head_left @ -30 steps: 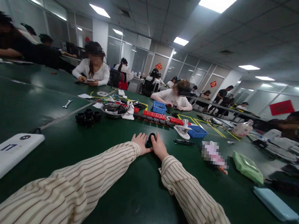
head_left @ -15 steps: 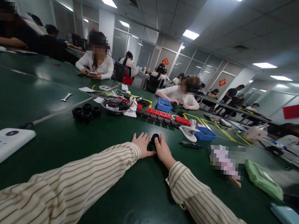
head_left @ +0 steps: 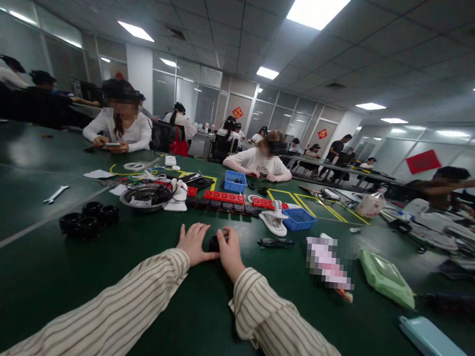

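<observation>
Both my arms, in striped sleeves, reach forward over the green table (head_left: 192, 318). My left hand (head_left: 192, 243) lies palm down with its fingers stretched out, touching a small black round object (head_left: 215, 242) on its left side. My right hand (head_left: 229, 250) is curled round the same object from the right, fingers pressed on it. Most of the black object is hidden between the hands.
A cluster of black rings (head_left: 86, 219) sits left, a wrench (head_left: 56, 194) beyond. Ahead lie a metal bowl (head_left: 144, 197), red parts strip (head_left: 235, 199), two blue bins (head_left: 298, 218), a white clamp (head_left: 273, 220), black glasses (head_left: 275, 242). Green case (head_left: 385, 271) and light-blue case (head_left: 438, 351) lie right. Other people sit across.
The camera has swung to the right and tilted, so the white device at the left edge has left the view. My hands stay on the black object in the same grip.
</observation>
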`<state>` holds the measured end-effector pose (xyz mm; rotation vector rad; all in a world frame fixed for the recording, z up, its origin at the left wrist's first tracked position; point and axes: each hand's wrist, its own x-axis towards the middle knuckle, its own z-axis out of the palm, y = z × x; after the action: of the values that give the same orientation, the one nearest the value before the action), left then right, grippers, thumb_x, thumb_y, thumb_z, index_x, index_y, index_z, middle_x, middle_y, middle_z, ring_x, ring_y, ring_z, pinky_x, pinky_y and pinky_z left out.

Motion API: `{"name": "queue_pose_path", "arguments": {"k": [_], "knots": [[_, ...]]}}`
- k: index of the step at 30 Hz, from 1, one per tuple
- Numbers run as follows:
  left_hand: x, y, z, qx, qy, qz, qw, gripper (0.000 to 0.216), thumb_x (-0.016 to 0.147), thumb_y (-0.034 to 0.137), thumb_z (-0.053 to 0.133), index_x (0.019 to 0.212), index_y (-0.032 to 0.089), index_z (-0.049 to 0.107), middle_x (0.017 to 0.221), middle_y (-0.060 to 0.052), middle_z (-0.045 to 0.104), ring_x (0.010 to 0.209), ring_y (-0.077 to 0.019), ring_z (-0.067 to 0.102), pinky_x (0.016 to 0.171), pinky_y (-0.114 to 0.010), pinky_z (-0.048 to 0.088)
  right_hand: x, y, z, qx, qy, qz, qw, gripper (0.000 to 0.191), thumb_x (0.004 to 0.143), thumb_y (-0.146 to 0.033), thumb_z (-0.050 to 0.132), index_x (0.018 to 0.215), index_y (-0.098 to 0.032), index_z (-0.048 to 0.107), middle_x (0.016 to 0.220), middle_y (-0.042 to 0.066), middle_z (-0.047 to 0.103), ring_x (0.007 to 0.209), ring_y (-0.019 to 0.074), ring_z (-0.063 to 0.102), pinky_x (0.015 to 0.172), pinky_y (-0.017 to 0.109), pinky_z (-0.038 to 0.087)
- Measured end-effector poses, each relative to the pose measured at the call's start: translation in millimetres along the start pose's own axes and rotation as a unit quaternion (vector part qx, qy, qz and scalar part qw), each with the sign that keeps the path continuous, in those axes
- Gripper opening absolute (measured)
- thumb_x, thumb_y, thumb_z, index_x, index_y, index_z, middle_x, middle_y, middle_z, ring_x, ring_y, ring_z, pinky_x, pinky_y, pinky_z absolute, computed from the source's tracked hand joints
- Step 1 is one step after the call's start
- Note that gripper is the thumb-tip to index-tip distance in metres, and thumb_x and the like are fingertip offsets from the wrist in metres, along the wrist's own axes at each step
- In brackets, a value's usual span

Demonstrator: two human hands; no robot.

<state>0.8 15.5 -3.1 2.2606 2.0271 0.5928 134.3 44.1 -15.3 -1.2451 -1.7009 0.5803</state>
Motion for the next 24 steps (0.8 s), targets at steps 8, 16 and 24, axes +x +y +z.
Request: {"name": "queue_pose_path", "arguments": {"k": [8,16,24], "knots": [[-3.8,-7.1,5.2,-0.014,-0.022,0.027,0.999,0.082,0.061,0.056,0.059,0.129,0.017,0.034,0.13,-0.013,0.04,0.123,-0.0285,0.03,0.103,-0.054,0.012,-5.0,0.3,-3.6,0.072,-0.008,0.003,0.997,0.03,0.08,-0.038,0.047,0.1,-0.016,0.051,0.09,0.007,0.053,0.08,0.0175,0.052,0.073,0.032,0.043],[-6.1,-6.4,7.7,-0.035,-0.026,0.032,0.999,0.066,0.064,0.052,0.058,0.118,0.017,0.045,0.123,-0.012,0.045,0.118,-0.029,0.036,0.1,-0.052,0.021,-3.2,-3.8,-6.1,0.103,-0.024,0.03,0.994,0.03,0.078,-0.037,0.05,0.101,-0.017,0.05,0.088,0.005,0.052,0.075,0.0155,0.051,0.07,0.03,0.044],[-2.3,-1.1,0.5,-0.034,-0.006,0.013,0.999,0.036,0.07,0.045,0.055,0.095,0.02,0.056,0.101,-0.007,0.055,0.102,-0.0267,0.049,0.096,-0.051,0.027,-7.7,-7.2,-3.3,0.149,-0.011,0.03,0.988,0.022,0.083,-0.032,0.044,0.098,-0.018,0.05,0.087,0.004,0.053,0.08,0.0156,0.051,0.074,0.029,0.043]]}}
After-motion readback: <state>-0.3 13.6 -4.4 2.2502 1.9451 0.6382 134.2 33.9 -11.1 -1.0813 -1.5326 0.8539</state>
